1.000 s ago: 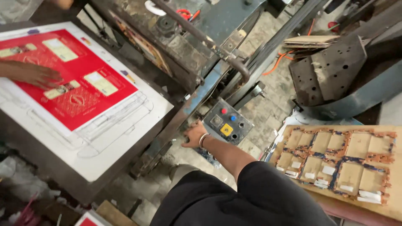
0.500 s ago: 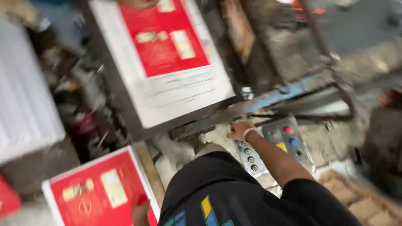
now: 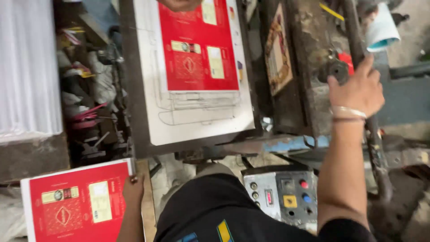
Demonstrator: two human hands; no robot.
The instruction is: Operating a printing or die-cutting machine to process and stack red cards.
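Showing the person's left hand resting at the right edge of a red printed card sheet at lower left, fingertips curled on the sheet's top corner; whether the fingers pinch the edge or merely press on it cannot be told. The right hand is closed around a dark metal bar on the press, wrist bangles visible. A second red printed sheet lies flat on the white bed of the machine above, with another person's hand touching its top edge. Below the right forearm sits a grey control box with coloured buttons; a white stack of sheets fills the far left. The lower sheet appears thin, light and fairly stiff, with a smooth, likely slippery printed face; it would probably bend or crease if lifted by one corner, so a grip along an edge, thumb above and fingers beneath, seems soundest.
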